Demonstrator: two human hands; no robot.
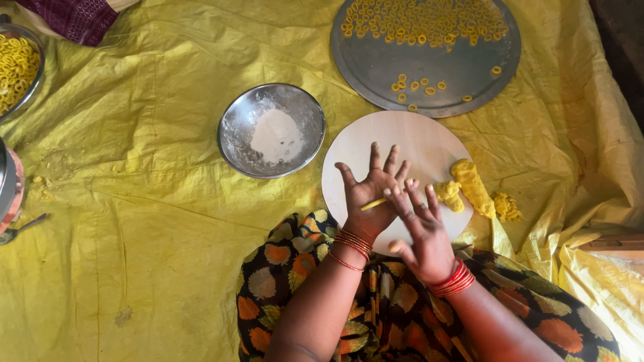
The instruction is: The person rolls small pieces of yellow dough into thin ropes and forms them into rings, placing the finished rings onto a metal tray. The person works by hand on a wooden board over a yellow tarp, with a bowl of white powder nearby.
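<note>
Both hands meet over the near edge of the round wooden board [396, 144]. Left hand [369, 194] lies flat and wide open, palm up, fingers spread. Right hand [419, 231] is flat and open too, and it presses down across the left palm. Between the two palms sits a thin yellow dough strand [373, 204]. One end pokes out on the left side of the right hand. Neither hand grips it; it is only squeezed between them.

On the right part of the board lie soft yellow dough lumps [469, 188]. One crumbly bit [507, 206] sits just off the board's right edge, on the yellow sheet [134, 201]. Left of the board, just beside it, stands a steel bowl [272, 131] with white flour inside. Past the far edge of the board rests a big steel tray [376, 67] with many small yellow dough rings [422, 20]. Far to the left of the board, another bowl of rings [17, 67] peeks in at the picture's edge.

The strand looks very thin, so I think it could snap if the palms press too hard. It may also stick to the skin. If the palms tilt, the strand could slip out and drop onto the lap.
</note>
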